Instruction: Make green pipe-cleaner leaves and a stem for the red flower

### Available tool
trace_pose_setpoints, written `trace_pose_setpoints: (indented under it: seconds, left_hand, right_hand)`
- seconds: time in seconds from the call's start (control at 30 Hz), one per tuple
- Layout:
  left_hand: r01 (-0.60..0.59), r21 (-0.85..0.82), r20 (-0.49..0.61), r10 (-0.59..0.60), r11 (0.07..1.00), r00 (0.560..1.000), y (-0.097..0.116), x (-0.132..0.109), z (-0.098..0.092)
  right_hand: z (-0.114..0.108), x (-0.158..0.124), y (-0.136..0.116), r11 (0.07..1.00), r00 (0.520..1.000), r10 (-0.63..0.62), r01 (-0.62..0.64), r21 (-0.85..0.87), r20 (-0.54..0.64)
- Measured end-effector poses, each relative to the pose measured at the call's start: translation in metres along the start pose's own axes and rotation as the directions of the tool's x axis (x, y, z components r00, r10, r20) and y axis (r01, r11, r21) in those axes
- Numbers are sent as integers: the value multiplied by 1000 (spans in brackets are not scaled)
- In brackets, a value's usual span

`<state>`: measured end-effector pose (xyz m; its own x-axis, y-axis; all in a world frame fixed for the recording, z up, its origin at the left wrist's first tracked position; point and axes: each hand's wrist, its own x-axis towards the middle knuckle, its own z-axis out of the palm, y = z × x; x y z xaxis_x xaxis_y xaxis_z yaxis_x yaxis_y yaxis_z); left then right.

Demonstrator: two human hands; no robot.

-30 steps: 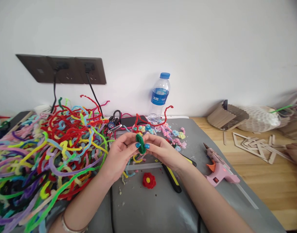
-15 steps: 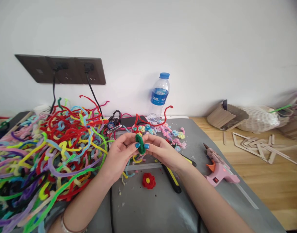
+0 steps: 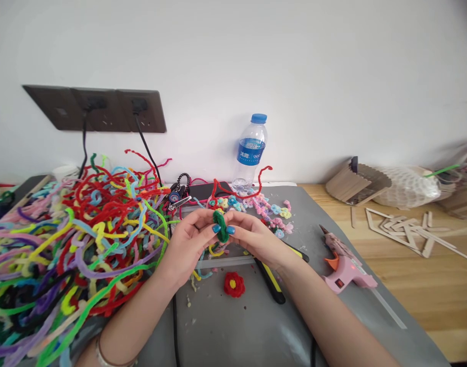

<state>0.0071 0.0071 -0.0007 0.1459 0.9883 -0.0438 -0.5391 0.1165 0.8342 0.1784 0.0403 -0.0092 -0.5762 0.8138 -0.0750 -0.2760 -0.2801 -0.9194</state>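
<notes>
Co-worker's hand is gone from far right of the fingers | left hand (image 3: pixel 185 242) and right hand (image 3: pixel 256 239), unmoved, pinch green fuzzy piece (image 3: pixel 219 220) between fingertips; slackened grip could let it uncurl, or drop toward red flower (image 3: pixel 234 284) nearer the wearer than the fingers

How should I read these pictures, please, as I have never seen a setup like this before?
There is no robot here: these are a person's own bare hands, seen by one camera worn on the head, looking forward and down. The left hand and right hand together pinch a small dark green fuzzy piece. Below it, on the gray surface, lies a red flower with a yellow centre. A heap of colourful fuzzy stems spreads on the left; a pink glue gun lies on the right. A bottle stands at the back.
</notes>
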Motion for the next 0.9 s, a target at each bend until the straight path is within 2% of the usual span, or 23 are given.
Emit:
trace_pose_setpoints:
  seconds: [0.9]
  left_hand:
    - [12,34,-22,-11,999,1000,2,-1,2]
  right_hand:
    - [1,0,0,1000,1000,2,-2,11,-11]
